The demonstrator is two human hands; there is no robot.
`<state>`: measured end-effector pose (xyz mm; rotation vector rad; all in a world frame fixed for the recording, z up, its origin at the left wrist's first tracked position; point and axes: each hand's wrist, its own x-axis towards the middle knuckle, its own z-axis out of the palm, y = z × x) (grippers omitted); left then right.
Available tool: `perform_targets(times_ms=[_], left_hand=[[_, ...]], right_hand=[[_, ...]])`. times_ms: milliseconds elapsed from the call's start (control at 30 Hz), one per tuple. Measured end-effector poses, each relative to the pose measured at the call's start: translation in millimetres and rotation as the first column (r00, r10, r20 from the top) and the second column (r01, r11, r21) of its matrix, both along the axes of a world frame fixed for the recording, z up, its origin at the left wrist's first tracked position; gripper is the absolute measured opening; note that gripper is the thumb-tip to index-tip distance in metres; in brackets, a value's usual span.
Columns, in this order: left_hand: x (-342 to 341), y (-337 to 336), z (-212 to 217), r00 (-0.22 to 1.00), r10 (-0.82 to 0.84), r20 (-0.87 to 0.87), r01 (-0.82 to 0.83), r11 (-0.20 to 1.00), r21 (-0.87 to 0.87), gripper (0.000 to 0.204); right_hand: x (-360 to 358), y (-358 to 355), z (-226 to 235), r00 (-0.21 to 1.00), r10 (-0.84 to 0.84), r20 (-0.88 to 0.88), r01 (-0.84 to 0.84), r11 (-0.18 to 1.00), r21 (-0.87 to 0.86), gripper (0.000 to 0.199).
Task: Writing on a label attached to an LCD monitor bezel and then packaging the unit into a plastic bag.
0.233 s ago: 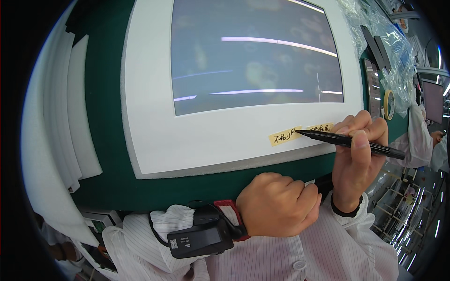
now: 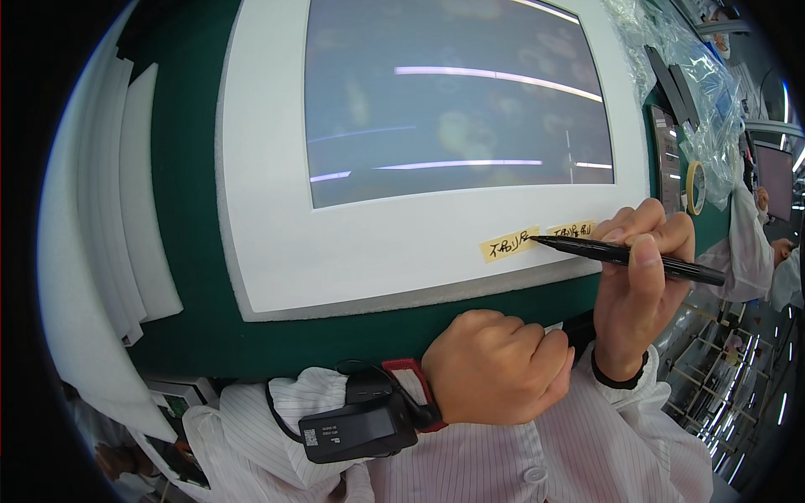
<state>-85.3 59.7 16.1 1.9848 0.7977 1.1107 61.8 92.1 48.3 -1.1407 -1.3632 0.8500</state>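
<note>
My right hand (image 2: pixel 641 277) grips a black marker pen (image 2: pixel 620 254), its tip at the right end of a yellow tape strip (image 2: pixel 509 245) with handwriting. Partly behind the pen and fingers is a second written tape strip (image 2: pixel 570 230). Both strips stick to the lower white border of a flat panel (image 2: pixel 377 243) with a grey glossy window. My left hand (image 2: pixel 499 366) is closed in a fist near the table's front edge, below the panel; whatever its fingers may hold is hidden. A black device is strapped to that wrist.
Under the panel lies a grey foam sheet (image 2: pixel 419 298) on a green table (image 2: pixel 293 348). White foam sheets (image 2: pixel 109 210) stand stacked at the left. At the right are a tape roll (image 2: pixel 695 188), dark strips (image 2: pixel 671 84) and clear plastic film (image 2: pixel 713 142). A person in white (image 2: pixel 738 260) is beyond.
The pen tip has shifted very slightly, and the last character on the left tape strip has gained strokes. My left hand stays in place.
</note>
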Motion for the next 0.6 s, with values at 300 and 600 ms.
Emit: perform_targets(times_ms=[300, 600], left_hand=[[0.1, -0.4, -0.4, 1.0, -0.011, -0.006, 0.011, 1.0, 0.0, 0.019], [-0.1, -0.4, -1.2, 1.0, -0.015, -0.009, 0.015, 1.0, -0.005, 0.018]], right_hand=[[-0.1, -0.7, 0.0, 0.999, -0.016, -0.032, 0.016, 1.0, -0.006, 0.02], [0.5, -0.2, -0.9, 1.0, -0.002, -0.015, 0.002, 1.0, -0.009, 0.02]])
